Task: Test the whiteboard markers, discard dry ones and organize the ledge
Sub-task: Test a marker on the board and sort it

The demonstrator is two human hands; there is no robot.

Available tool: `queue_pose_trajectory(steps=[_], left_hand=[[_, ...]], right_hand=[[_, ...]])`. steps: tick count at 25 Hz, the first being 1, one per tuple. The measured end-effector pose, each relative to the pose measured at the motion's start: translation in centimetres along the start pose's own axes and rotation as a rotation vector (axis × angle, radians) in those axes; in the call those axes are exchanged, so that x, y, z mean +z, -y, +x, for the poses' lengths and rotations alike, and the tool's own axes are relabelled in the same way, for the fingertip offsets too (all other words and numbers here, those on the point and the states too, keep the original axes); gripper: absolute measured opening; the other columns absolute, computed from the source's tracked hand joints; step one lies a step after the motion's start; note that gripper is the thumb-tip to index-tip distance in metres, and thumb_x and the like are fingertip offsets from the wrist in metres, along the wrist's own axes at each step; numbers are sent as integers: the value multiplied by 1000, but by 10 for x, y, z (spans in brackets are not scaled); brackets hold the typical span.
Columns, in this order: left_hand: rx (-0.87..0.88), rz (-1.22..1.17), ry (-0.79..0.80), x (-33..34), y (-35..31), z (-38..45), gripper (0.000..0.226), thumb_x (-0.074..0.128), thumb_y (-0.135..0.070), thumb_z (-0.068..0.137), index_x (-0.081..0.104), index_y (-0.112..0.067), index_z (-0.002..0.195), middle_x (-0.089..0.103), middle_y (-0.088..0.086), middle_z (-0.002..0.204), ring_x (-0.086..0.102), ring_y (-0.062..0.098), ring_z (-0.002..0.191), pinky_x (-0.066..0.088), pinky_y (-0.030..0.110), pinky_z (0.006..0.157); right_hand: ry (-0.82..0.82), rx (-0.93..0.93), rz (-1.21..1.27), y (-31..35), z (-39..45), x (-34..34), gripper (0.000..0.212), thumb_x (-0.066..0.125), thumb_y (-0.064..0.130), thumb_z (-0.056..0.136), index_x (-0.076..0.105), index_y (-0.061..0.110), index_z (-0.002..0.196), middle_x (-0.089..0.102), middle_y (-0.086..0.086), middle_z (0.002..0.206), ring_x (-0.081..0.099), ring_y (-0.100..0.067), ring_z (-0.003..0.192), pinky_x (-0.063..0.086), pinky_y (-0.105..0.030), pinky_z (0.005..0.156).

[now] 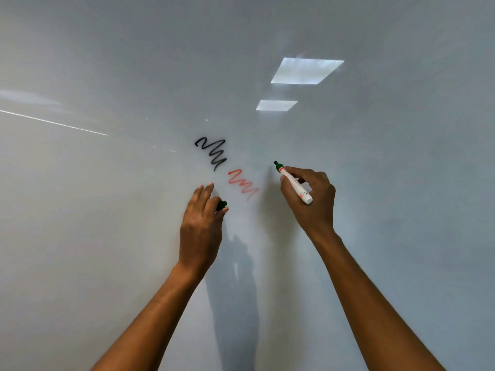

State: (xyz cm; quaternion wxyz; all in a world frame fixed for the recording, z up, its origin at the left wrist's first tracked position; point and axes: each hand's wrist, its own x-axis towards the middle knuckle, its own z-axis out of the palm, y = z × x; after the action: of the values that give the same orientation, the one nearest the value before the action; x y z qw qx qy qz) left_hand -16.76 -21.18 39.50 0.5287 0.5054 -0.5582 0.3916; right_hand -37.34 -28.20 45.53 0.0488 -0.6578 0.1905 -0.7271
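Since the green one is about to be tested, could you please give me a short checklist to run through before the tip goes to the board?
1. Cap off: ok. The white-barrelled green marker shows its bare green tip.
2. Grip: ok. The right hand holds the barrel like a pen.
3. Cap kept: ok. The left hand holds the dark green cap.
4. Free space: ok. The glossy white whiteboard is bare right of the red squiggle and black squiggle.
5. Tip touching board: cannot tell.
6. Ink wet: cannot tell; no green mark yet.
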Motion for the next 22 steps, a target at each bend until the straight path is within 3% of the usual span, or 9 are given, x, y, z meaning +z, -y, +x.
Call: queue_pose_trajectory(steps=[3,7,15,19,22], left_hand=[[-10,30,-21,9,-3,-2,39,38,-36,104,60,-4,104,55,15,140,41,35,139,46,50,105],[-38,15,-55,15,-6,-3,40,39,-38,103,62,-5,102,55,13,141,39,34,140,44,53,105],[-17,-9,-64,17,-17,-6,35,45,-35,101,63,-6,103,50,12,145,36,34,142,35,50,112],[-39,-33,-26,15,-22,-18,27,53,-31,96,66,-8,100,56,12,133,45,29,127,45,46,100],[-53,-15,11,12,-22,-29,27,56,-35,94,68,-11,99,60,9,118,48,25,113,47,47,85]], right_hand=[[16,-61,-25,-19,4,1,18,72,27,83,75,25,101,71,17,88,60,-10,81,52,-45,71],[-55,-64,20,-32,1,-3,17,72,26,83,76,21,99,70,14,82,59,-11,75,51,-43,66],[-26,-180,-210,-47,-19,-13,12,69,28,84,72,19,92,66,6,78,59,-18,69,48,-47,65],[-40,-80,-154,-48,-28,-23,10,71,24,85,73,18,92,66,8,75,60,-15,68,49,-45,65],[74,205,136,-41,-43,-35,10,75,15,84,77,19,93,73,8,81,68,-14,75,54,-37,67]])
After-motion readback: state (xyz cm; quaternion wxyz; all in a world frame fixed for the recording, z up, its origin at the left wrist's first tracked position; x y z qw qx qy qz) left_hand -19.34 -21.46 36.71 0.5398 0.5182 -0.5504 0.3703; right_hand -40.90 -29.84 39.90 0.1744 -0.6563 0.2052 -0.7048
